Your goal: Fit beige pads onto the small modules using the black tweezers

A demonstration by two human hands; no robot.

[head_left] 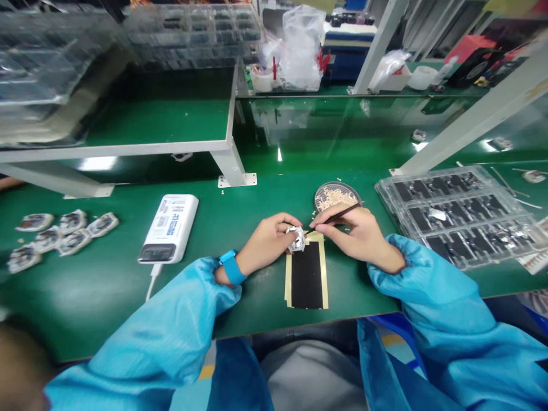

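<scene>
My left hand (270,241) grips a small white part (296,240) between thumb and fingers, above the upper end of a black pad (306,277) edged with yellow tape. Pinched in my right hand (357,231) is a thin dark tool (345,212), its tip pointing left toward the white part. Whether the tip touches the part is too small to tell. Just behind my right hand sits a round dish (337,195) of small beige pieces.
A white power bank (169,228) with a cable lies left of my left hand. Several white parts (60,233) lie farther left. Clear trays (462,214) with dark pieces stand at right. A metal shelf leg (233,162) rises behind, and a slanted post (462,120) crosses the right.
</scene>
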